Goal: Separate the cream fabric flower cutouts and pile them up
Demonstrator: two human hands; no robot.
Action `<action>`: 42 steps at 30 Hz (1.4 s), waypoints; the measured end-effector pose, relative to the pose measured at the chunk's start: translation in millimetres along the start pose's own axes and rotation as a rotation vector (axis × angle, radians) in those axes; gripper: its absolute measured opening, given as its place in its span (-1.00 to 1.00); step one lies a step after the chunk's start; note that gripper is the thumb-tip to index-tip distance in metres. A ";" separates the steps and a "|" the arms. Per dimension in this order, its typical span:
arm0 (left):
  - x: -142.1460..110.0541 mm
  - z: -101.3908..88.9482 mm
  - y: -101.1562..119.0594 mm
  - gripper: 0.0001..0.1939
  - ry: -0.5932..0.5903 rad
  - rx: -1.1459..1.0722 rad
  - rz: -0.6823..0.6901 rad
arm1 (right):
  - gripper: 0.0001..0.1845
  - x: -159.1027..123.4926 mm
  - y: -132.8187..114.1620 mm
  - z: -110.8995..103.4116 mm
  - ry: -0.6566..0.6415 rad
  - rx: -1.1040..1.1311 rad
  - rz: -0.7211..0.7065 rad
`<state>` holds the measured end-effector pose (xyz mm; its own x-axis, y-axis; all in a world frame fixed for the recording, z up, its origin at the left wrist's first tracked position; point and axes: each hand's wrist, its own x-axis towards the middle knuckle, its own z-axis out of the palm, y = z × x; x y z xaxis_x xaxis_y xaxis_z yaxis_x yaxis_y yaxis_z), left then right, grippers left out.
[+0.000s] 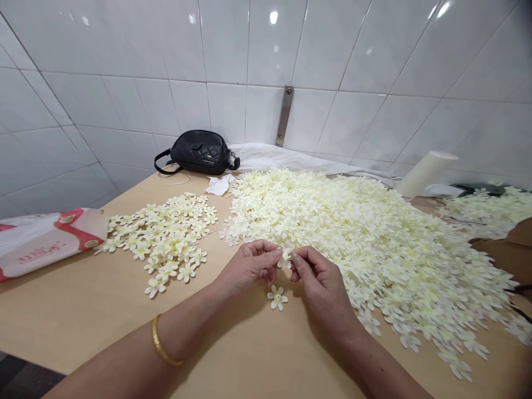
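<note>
A red-and-white bag (45,239), left of the large flower heap (353,233), is cut off by the frame's edge, its lettering too small to read. Right of the heap, a second pile (490,210) runs out of frame. Fingers (266,257) largely hide the small flower (285,258) they pinch.

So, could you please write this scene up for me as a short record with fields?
left hand: pinches one side of a small cream flower
right hand: pinches the flower's other side
below hands: single flower flat on the wooden table
right of hands: large flower heap
left of hands: smaller flower group
back: black bag by the tiled wall
far left: red-and-white bag
</note>
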<state>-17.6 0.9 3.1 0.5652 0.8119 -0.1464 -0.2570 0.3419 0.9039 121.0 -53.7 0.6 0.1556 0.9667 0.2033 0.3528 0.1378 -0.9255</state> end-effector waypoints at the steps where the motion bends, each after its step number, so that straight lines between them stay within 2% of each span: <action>1: -0.4 -0.2 0.2 -0.80 -0.002 0.018 -0.003 | -0.77 -0.2 -0.2 0.3 0.005 -0.040 -0.028; 4: -1.9 0.1 1.5 -0.84 0.005 0.099 0.009 | -0.79 0.2 0.0 0.7 0.013 -0.111 -0.074; 7: -3.8 2.3 3.0 -0.89 0.042 0.217 0.085 | -0.83 1.1 0.6 0.7 0.020 -0.059 -0.046; 9: -5.2 4.3 3.2 -0.93 0.082 0.357 0.232 | -0.80 1.5 0.8 0.5 0.003 0.020 -0.009; 11: -6.7 5.8 2.5 -0.96 0.130 0.540 0.451 | -0.74 1.9 0.6 0.1 -0.018 0.097 0.024; 13: -8.2 6.3 1.3 -0.91 0.161 0.697 0.643 | -0.70 2.5 0.4 -0.5 -0.022 0.156 0.043; 15: -9.8 5.9 0.2 -0.83 0.155 0.780 0.740 | -0.68 2.9 0.2 -1.3 -0.027 0.200 0.047; 17: -11.4 5.4 -0.3 -0.78 0.141 0.813 0.779 | -0.66 3.1 -0.1 -2.1 -0.044 0.238 0.051; 20: -12.7 6.4 0.7 -0.78 0.133 0.815 0.739 | -0.67 2.9 -1.2 -2.7 -0.072 0.262 0.052; 22: -12.2 7.6 1.8 -0.84 0.154 0.764 0.654 | -0.68 2.6 -1.9 -2.7 -0.060 0.244 0.051; 25: -9.1 7.8 2.1 -0.92 0.156 0.525 0.369 | -0.73 1.8 -1.8 -2.3 -0.009 0.150 0.050; 27: -6.5 6.6 1.2 -0.87 0.133 0.329 0.173 | -0.78 0.7 -1.7 -2.2 0.030 0.040 0.003; 28: -5.5 5.9 0.7 -0.85 0.124 0.257 0.116 | -0.81 0.1 -1.9 -2.0 0.047 -0.022 -0.043; 32: -4.3 4.2 -0.9 -0.82 0.099 0.160 0.070 | -0.88 -2.9 -4.4 -0.7 0.057 -0.229 -0.271; 34: -4.5 4.3 -1.5 -0.80 0.080 0.135 0.046 | -0.88 -3.9 -5.8 0.7 0.020 -0.278 -0.322; 37: -4.3 4.9 -2.1 -0.78 0.047 0.099 0.027 | -0.89 -3.9 -6.5 2.1 -0.012 -0.262 -0.274; 42: -2.8 6.6 -2.7 -0.72 0.058 0.077 -0.004 | -0.84 -1.3 -3.6 0.6 -0.067 -0.005 -0.061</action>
<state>-13.4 -5.4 3.7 0.5194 0.8373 -0.1705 -0.1924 0.3090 0.9314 119.0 -55.3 3.5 0.0717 0.9688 0.2373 0.3648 0.1960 -0.9102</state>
